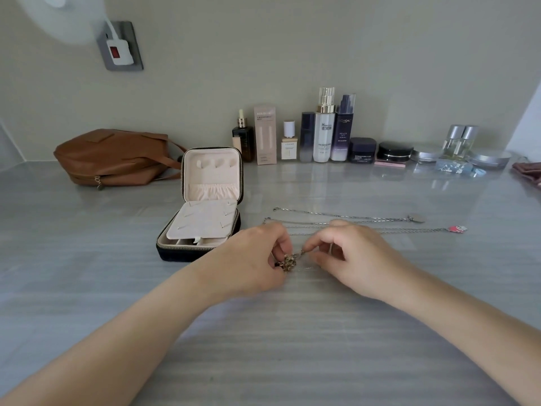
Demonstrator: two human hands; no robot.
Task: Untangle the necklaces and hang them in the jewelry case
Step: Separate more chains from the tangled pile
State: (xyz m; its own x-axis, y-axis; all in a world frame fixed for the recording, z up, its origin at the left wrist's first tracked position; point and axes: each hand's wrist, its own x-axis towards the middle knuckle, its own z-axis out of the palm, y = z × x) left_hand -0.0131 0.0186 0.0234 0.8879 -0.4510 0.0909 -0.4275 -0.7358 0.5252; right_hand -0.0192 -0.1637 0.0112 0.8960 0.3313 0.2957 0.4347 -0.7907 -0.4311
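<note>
Attention is drawn to the gold necklace (288,261), whose ornate, clustered pendant is held just above the grey table (263,347), near its middle and in front of the two other necklaces. The pendant is pinched by the curled fingers of the left hand (254,259), while a fine length of chain beside it is pinched between the thumb and forefinger of the right hand (351,259). Just behind the hands, a silver chain (345,215) with a small metal tag and a second chain (409,230) ending in a red pendant (458,229) are laid out nearly straight and side by side. The jewelry case (181,254) is stood open to the left of the hands, its cream-lined lid upright, with a gathered pocket and a padded flap shown inside. Most of the gold chain is hidden by the fingers, and its thin links are barely made out against the table. The near ends of the two silver chains are covered by the hands, so whether they are crossed there cannot be told.
</note>
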